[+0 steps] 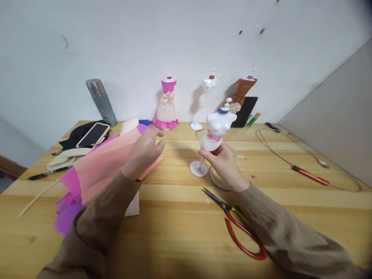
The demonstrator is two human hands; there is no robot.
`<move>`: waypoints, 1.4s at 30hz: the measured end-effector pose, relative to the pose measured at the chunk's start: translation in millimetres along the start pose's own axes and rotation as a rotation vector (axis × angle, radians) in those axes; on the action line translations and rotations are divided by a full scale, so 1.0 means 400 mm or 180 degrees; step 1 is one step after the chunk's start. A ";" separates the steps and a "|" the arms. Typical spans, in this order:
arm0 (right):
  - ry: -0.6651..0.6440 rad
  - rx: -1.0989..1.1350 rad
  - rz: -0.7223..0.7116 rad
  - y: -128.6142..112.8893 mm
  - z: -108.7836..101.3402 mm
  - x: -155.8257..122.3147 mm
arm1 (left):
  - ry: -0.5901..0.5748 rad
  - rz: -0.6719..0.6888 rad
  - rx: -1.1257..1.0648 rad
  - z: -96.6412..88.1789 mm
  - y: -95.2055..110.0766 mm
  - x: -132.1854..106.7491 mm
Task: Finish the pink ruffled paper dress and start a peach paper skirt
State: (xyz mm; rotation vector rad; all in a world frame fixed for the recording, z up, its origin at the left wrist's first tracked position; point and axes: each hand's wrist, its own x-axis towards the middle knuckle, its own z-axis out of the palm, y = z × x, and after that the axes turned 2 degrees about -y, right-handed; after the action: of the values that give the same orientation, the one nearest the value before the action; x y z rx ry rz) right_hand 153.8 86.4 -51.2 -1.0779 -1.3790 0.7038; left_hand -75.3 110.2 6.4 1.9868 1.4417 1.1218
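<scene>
My right hand (222, 162) is closed around the lower part of a small white dress form (220, 125), which leans a little on its round-based stand. A dark blue band circles its neck and pink string is wound at its waist. My left hand (146, 151) hovers over or rests on the right end of the pink crepe paper (103, 163), thumb and fingers apart with nothing seen between them; I cannot tell if it touches. Below my right hand lie red-handled scissors (235, 223), partly covered by my right sleeve.
Along the wall stand a dress form in a pink and cream dress (168, 101), a bare white one (210, 83) and one in brown (244, 89). A bottle (102, 102) and a phone (93, 135) are at the left. A cable and a red-handled tool (311, 175) lie right.
</scene>
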 end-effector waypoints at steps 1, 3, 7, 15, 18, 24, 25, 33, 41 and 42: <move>-0.0024 0.0000 -0.0007 0.002 -0.002 0.001 | -0.0017 0.0013 0.0003 -0.009 -0.001 0.004; -0.0100 0.0023 -0.0005 0.001 -0.006 0.003 | -0.0012 -0.0016 -0.0264 -0.021 0.013 0.005; -0.0475 0.0146 0.0020 -0.020 -0.013 -0.005 | 0.0007 0.0120 -0.1274 -0.026 0.091 -0.026; -0.1562 0.0384 0.0176 -0.117 0.031 -0.079 | -0.1067 0.0518 -0.1569 -0.008 0.177 -0.103; -0.2044 0.0420 0.0130 -0.135 0.043 -0.091 | -0.1041 0.0671 -0.0907 0.011 0.182 -0.124; -0.1458 0.0053 0.0044 -0.154 -0.006 -0.077 | 0.0176 0.1630 0.0759 0.031 0.162 -0.137; -0.1094 0.0154 0.0029 -0.161 -0.020 -0.076 | 0.0371 0.1815 0.1082 0.031 0.155 -0.135; -0.0404 0.0296 0.0204 -0.226 -0.042 -0.090 | 0.0972 0.2323 0.2446 0.039 0.143 -0.139; -0.0484 -0.0503 0.0429 -0.165 -0.032 -0.055 | 0.0884 0.2109 0.2754 0.045 0.131 -0.120; -0.0413 -0.0701 0.0259 -0.160 -0.032 -0.055 | 0.0627 0.1991 0.2703 0.041 0.127 -0.114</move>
State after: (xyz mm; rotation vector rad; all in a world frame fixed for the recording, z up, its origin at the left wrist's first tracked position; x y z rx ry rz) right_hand 151.6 39.4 -1.0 -1.2862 -1.5578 0.7025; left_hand -38.9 51.4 18.5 3.1579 1.6054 1.0377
